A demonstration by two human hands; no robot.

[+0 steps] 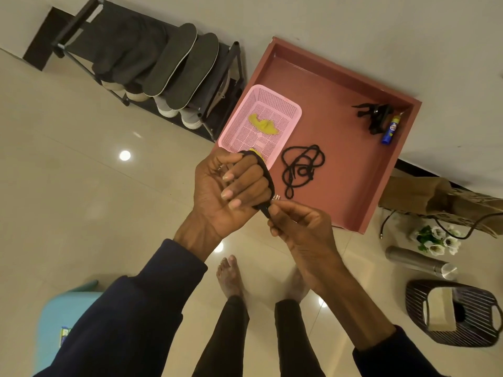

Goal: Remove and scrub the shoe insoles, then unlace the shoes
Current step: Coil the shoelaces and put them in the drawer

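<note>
Left hand (231, 186) raised palm-up, fingers curled, black shoelace (268, 180) wound round them. Right hand (299, 227) pinches the lace's end just beside. Second lace (302, 167) lies loose in red tray (353, 191). Blue tube (389, 129) label: unreadable.

- A dusty-red tray (340, 85) is seen.
- Inside the tray, a pink basket (275, 110) is patterned with fine holes; a yellow cloth (264, 123) is shown in it.
- A black lace (302, 165) is seen in the tray; a second lace (265, 209), at the tray's near-left edge, is also black.
- In the tray's far corner, a blue tube (388, 130) is capped in yellow.
- Left of the tray, black insoles (174, 58) are edged in white.
</note>
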